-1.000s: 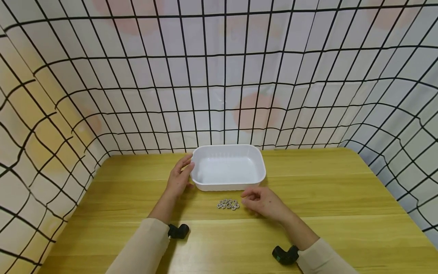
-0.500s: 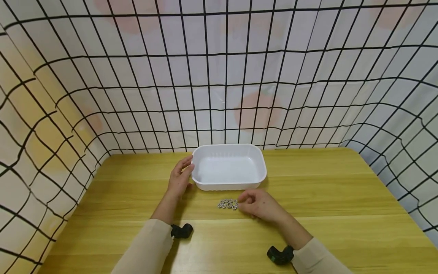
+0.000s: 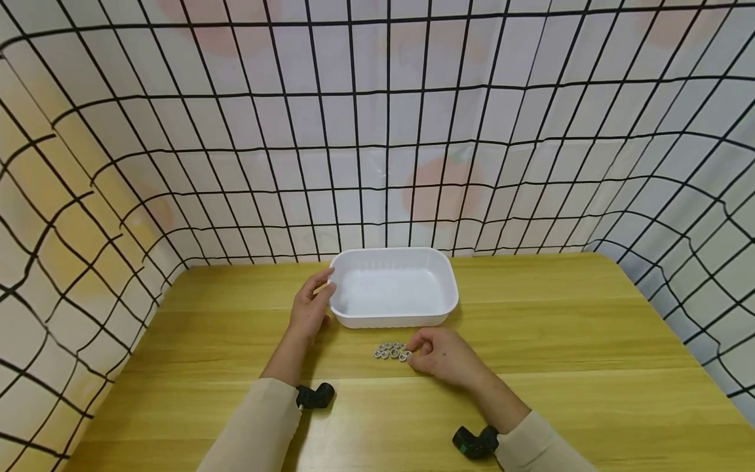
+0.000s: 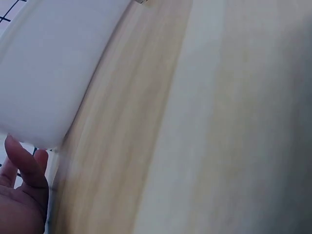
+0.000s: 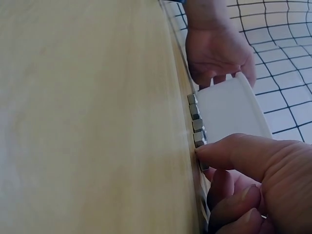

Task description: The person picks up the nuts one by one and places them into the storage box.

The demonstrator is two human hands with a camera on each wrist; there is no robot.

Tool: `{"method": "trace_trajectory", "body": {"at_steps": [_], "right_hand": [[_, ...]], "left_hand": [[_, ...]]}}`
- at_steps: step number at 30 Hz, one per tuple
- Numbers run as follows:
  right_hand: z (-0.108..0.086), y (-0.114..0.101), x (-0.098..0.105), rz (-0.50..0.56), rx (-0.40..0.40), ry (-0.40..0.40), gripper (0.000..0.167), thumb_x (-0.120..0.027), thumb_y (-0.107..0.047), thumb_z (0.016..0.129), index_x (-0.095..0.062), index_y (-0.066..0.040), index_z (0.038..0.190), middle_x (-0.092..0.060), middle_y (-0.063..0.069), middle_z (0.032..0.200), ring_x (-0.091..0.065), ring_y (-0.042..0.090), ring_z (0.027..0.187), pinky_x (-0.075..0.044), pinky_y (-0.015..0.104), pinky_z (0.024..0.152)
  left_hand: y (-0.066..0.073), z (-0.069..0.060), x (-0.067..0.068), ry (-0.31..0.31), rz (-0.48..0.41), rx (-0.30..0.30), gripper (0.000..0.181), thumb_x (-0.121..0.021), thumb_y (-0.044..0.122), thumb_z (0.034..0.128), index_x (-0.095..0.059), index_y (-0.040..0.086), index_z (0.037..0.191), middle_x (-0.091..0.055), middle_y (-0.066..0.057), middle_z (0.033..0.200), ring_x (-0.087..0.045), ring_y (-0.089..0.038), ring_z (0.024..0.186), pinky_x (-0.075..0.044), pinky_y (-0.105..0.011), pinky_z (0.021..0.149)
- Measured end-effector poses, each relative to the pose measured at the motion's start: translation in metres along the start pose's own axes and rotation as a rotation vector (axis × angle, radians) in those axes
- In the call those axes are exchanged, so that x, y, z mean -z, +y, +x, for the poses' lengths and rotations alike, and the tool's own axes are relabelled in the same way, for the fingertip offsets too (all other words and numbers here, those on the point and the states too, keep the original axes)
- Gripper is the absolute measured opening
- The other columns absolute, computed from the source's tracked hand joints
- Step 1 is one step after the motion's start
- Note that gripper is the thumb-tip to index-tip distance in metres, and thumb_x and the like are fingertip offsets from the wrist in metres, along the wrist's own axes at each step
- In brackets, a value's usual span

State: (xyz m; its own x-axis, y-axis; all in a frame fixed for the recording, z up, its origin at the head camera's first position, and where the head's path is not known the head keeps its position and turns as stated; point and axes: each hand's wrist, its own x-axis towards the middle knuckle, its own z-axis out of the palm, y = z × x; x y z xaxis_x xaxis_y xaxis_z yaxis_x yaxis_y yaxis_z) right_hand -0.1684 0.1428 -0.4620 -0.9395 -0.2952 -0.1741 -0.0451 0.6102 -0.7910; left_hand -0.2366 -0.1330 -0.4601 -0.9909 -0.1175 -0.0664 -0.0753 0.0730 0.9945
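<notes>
Small metal nuts point(image 3: 394, 353) lie in a cluster on the wooden table in front of a white plastic basin point(image 3: 393, 322). My right hand point(image 3: 445, 356) is at the cluster's right end. Its thumb and index finger pinch the end nut point(image 5: 204, 166), seen in the right wrist view, while the other fingers curl inward. At the basin's left end, my left hand point(image 3: 308, 313) touches the wall with relaxed thumb and fingers. The left wrist view shows its thumb point(image 4: 22, 156) against the basin's outside; the far fingertips are partly hidden.
The wooden table point(image 3: 566, 341) extends to both sides of the basin. A black wire grid point(image 3: 387, 145) stands behind it and along both sides, with pale sheeting beyond. A small black camera point(image 3: 476, 442) is on my right wrist, another point(image 3: 316, 395) on my left.
My right hand has moved slightly left to the end nut, and its thumb and index finger have closed on it. The left hand stays at the basin's end.
</notes>
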Motion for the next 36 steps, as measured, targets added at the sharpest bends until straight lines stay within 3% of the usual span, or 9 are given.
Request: {"method": "trace_trajectory", "body": {"at_steps": [8,15,21,28,36], "right_hand": [[-0.001,-0.001,-0.001,-0.031,0.004,0.028,0.012,-0.081,-0.021,0.082,-0.071,-0.018,0.088,-0.058,-0.003,0.070,-0.051,0.012,0.062,-0.041,0.023,0.055],[0.000,-0.002,-0.002,-0.049,-0.001,0.030,0.012,-0.081,-0.022,0.082,-0.071,-0.019,0.087,-0.059,-0.003,0.071,-0.052,0.012,0.064,-0.042,0.024,0.057],[-0.001,-0.002,-0.001,-0.051,0.019,0.019,0.012,-0.082,-0.022,0.082,-0.070,-0.018,0.085,-0.061,-0.004,0.071,-0.054,0.010,0.065,-0.043,0.023,0.058],[-0.001,-0.001,0.001,-0.055,0.044,0.014,0.013,-0.082,-0.021,0.082,-0.070,-0.017,0.085,-0.062,-0.004,0.073,-0.055,0.012,0.068,-0.044,0.023,0.059],[-0.003,-0.002,0.002,-0.028,0.054,-0.006,0.014,-0.082,-0.020,0.081,-0.071,-0.015,0.086,-0.062,-0.003,0.074,-0.056,0.012,0.068,-0.044,0.022,0.058]], "left_hand": [[-0.004,0.002,-0.002,0.003,0.004,0.016,0.037,-0.058,0.025,0.1025,-0.062,0.021,0.139,-0.052,-0.007,0.148,-0.058,-0.019,0.103,-0.042,-0.022,0.049],[-0.007,0.003,-0.003,0.021,0.037,0.008,0.033,-0.055,0.029,0.1050,-0.063,0.024,0.137,-0.051,-0.006,0.147,-0.059,-0.019,0.100,-0.042,-0.022,0.048],[-0.009,0.003,-0.004,0.016,0.041,-0.008,0.033,-0.055,0.030,0.1052,-0.062,0.025,0.137,-0.051,-0.006,0.147,-0.059,-0.024,0.106,-0.043,-0.022,0.048],[-0.010,0.003,-0.003,0.019,0.051,-0.004,0.033,-0.054,0.034,0.1053,-0.063,0.029,0.137,-0.052,-0.003,0.148,-0.056,-0.023,0.094,-0.044,-0.023,0.050],[-0.011,0.002,-0.003,0.009,0.057,-0.020,0.034,-0.054,0.033,0.1056,-0.062,0.027,0.138,-0.051,-0.006,0.149,-0.058,-0.023,0.103,-0.044,-0.023,0.049]]}}
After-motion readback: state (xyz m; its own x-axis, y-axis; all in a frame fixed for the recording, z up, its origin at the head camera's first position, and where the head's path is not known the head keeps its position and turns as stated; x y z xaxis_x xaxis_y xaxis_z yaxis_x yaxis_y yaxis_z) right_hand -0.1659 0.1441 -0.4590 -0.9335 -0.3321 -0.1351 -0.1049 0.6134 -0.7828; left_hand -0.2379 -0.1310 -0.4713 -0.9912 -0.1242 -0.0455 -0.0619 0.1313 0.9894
